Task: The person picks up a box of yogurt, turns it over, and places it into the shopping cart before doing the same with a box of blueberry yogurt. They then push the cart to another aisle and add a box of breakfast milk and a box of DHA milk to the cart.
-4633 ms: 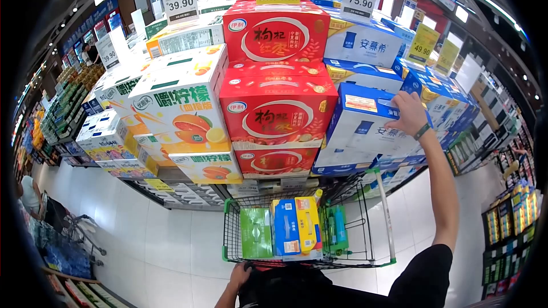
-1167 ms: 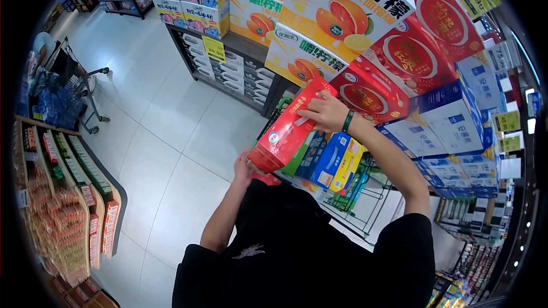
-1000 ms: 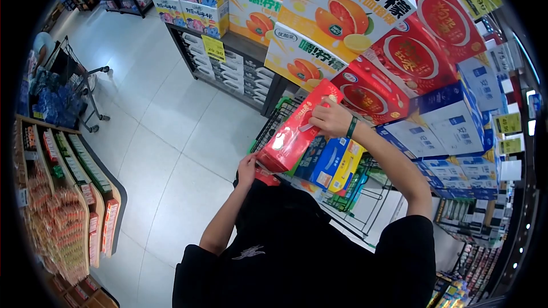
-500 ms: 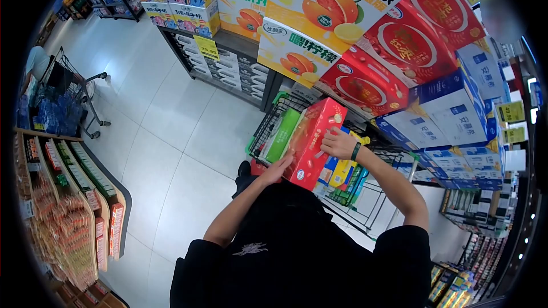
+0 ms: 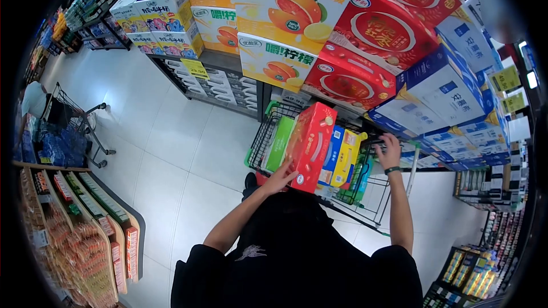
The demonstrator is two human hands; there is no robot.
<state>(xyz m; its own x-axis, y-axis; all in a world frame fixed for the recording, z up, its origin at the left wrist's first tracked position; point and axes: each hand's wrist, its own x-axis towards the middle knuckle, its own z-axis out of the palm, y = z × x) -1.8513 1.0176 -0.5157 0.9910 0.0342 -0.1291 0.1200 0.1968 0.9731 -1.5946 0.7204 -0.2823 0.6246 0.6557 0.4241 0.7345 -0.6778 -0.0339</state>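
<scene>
A red carton point(image 5: 315, 149) with a handle on top sits in the shopping cart point(image 5: 264, 132), tilted across other goods. My left hand point(image 5: 279, 179) rests against its near left side, fingers stretched out along the cardboard. To the right, my right hand point(image 5: 390, 151), with a dark band on its wrist, is off the carton, its fingers apart over the cart's right rim. Between that hand and the carton lies a yellow and blue package point(image 5: 343, 158). On the carton's left is a green box point(image 5: 279, 144), and a teal package point(image 5: 362, 175) shows lower right.
Beyond the cart rise stacked orange-printed cartons point(image 5: 294, 8), red cartons point(image 5: 379, 31) and blue-white cartons point(image 5: 439, 94). A curved snack shelf point(image 5: 123, 217) stands at the left. Behind it is another cart point(image 5: 77, 111) with a person beside it.
My right hand has let go of the carton's top and moved right to the cart's rim. My left hand stays against the carton. The view has shifted slightly.
</scene>
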